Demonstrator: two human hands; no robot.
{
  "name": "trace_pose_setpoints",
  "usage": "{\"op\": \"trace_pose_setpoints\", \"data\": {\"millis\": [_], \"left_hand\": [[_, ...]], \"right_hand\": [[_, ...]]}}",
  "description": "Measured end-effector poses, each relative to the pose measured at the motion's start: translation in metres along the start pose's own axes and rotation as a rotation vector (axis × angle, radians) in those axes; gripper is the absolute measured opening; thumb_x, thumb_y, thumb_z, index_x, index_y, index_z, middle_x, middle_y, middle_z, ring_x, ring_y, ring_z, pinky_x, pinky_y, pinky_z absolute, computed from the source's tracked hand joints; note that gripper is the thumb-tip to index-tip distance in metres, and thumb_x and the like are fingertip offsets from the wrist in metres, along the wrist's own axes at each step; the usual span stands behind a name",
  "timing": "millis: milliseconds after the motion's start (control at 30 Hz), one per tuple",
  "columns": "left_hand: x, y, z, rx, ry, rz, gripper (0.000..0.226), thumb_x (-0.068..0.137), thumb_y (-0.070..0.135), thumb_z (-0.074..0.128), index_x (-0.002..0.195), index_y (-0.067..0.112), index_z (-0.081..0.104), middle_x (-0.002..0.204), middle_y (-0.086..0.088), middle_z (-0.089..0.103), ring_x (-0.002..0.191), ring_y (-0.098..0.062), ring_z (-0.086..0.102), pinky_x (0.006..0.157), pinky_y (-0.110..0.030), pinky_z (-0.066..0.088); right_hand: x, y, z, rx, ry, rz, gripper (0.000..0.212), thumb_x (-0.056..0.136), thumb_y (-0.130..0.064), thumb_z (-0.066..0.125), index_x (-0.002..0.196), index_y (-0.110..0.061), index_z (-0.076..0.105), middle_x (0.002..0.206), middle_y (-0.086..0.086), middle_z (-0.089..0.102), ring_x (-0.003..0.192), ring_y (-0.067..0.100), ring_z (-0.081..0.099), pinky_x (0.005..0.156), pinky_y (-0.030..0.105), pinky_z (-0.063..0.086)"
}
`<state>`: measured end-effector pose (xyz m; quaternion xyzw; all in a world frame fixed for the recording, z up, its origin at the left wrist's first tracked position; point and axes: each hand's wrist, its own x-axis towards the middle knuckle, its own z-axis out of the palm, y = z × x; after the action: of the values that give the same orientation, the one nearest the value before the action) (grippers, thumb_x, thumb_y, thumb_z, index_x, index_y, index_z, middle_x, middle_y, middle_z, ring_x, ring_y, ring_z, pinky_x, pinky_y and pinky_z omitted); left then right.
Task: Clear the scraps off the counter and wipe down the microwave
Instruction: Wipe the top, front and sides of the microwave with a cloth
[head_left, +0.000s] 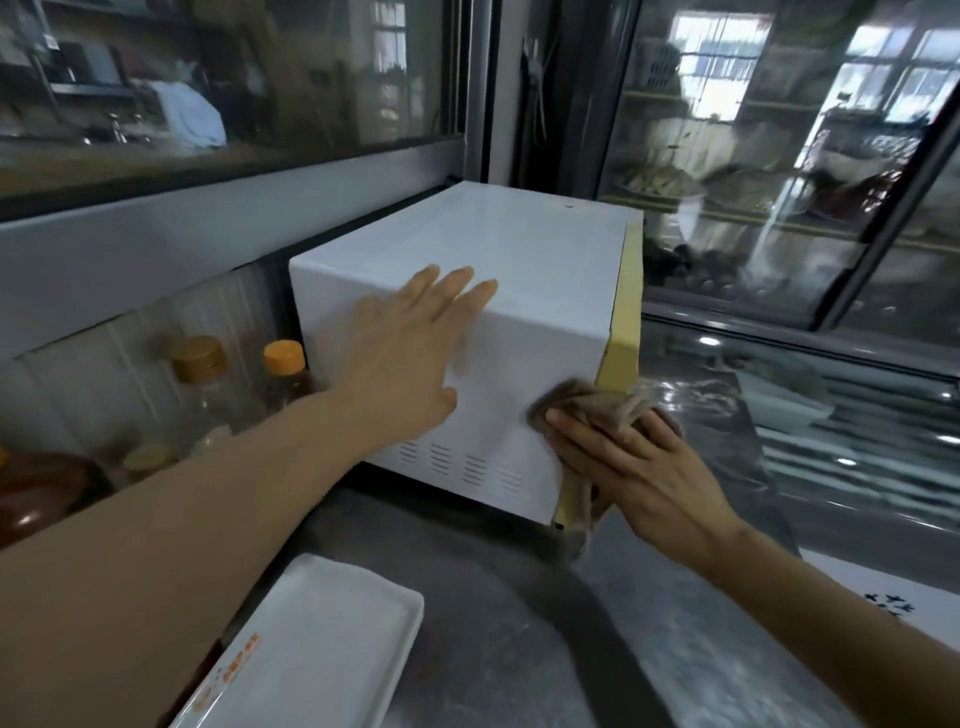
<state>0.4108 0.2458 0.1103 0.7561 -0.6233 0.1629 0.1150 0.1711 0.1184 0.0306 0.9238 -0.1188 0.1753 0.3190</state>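
Pressing: left hand (410, 358) flat, fingers straight, on microwave (519, 291) | right hand (639, 467) clutching cloth (587, 405) against its side

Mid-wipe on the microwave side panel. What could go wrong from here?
1. The left hand lies flat on the microwave; a hard push may slide it toward the bottles beside it.
2. The cloth under the right hand trails over the front corner and might snag there.
3. The white tray lies near the left forearm and could get knocked.
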Motion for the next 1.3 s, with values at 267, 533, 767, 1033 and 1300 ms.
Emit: {"op": "trace_pose_setpoints", "data": {"millis": [267, 533, 767, 1033, 1300], "left_hand": [[0.005, 0.004, 0.004, -0.153, -0.058, -0.029, 0.1, 0.074, 0.025, 0.071, 0.147, 0.04, 0.003, 0.157, 0.016, 0.001, 0.145, -0.013, -0.004, 0.114, -0.057, 0.017], [0.004, 0.005, 0.013, -0.171, -0.004, -0.018, 0.104, 0.069, 0.024, 0.074, 0.146, 0.038, 0.006, 0.156, 0.013, 0.004, 0.145, -0.016, -0.003, 0.111, -0.06, 0.021], [0.004, 0.005, 0.014, -0.155, -0.009, -0.022, 0.106, 0.068, 0.024, 0.074, 0.146, 0.037, 0.004, 0.155, 0.013, 0.002, 0.145, -0.017, -0.004, 0.11, -0.058, 0.023], [0.004, 0.007, 0.016, -0.149, -0.011, -0.045, 0.108, 0.067, 0.026, 0.074, 0.146, 0.038, 0.0, 0.154, 0.014, -0.001, 0.145, -0.018, -0.007, 0.111, -0.059, 0.021], [0.005, 0.009, 0.027, -0.137, 0.057, -0.024, 0.113, 0.062, 0.026, 0.077, 0.142, 0.038, -0.001, 0.151, 0.011, 0.001, 0.144, -0.023, -0.005, 0.107, -0.062, 0.025]], "right_hand": [[0.048, -0.017, -0.023, 0.353, 0.365, 0.56, 0.072, 0.084, -0.012, 0.066, 0.145, -0.021, 0.029, 0.153, 0.006, 0.006, 0.144, 0.03, 0.008, 0.105, 0.038, 0.027], [0.065, -0.067, 0.005, 0.581, 0.599, 0.949, 0.072, 0.091, -0.004, 0.054, 0.147, -0.01, 0.008, 0.152, 0.028, 0.006, 0.141, 0.037, 0.018, 0.105, 0.006, 0.017], [0.016, -0.115, 0.039, 0.559, 0.19, 0.998, 0.043, 0.097, -0.048, 0.028, 0.139, -0.052, 0.022, 0.134, -0.022, 0.046, 0.124, 0.006, 0.048, 0.097, 0.036, 0.043], [0.061, -0.052, -0.017, 0.68, 0.386, 1.103, 0.058, 0.089, -0.052, 0.028, 0.141, -0.026, 0.029, 0.138, 0.006, 0.047, 0.113, 0.028, 0.054, 0.084, 0.033, 0.045], [0.055, -0.069, -0.014, 0.808, 0.327, 1.019, 0.083, 0.077, -0.085, 0.013, 0.146, -0.041, 0.0, 0.147, -0.002, 0.034, 0.126, 0.021, 0.047, 0.09, 0.047, 0.05]]}}
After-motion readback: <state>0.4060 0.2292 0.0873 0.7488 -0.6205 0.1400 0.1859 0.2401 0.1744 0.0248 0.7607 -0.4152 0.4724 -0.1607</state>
